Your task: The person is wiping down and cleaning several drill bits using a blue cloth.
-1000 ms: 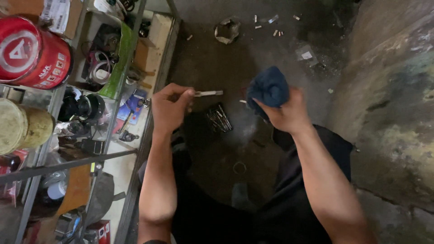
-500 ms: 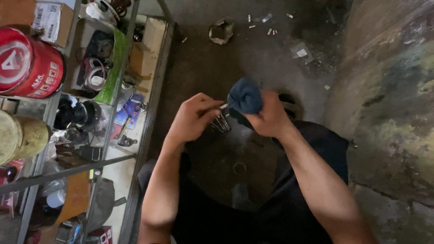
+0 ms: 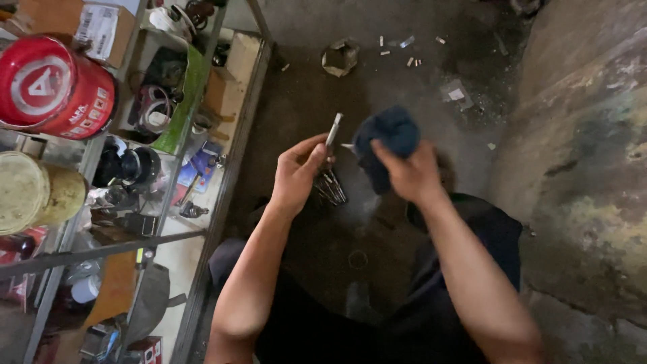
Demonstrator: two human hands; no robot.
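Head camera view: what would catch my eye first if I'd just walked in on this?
Likely the two bare hands mid-frame: the left hand pinches a thin metal rod pointing up, and the right hand grips a dark blue cloth beside it. Next, the big red can at upper left, on a cluttered metal shelf. Small litter dots the dark floor at the top.

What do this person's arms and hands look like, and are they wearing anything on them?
Both arms are bare from the hands up as far as the picture shows: no sleeves, gloves, watch or bands can be seen. The left hand and right hand show no rings that I can make out. The forearms are lean, and dark clothing covers the lap below them.
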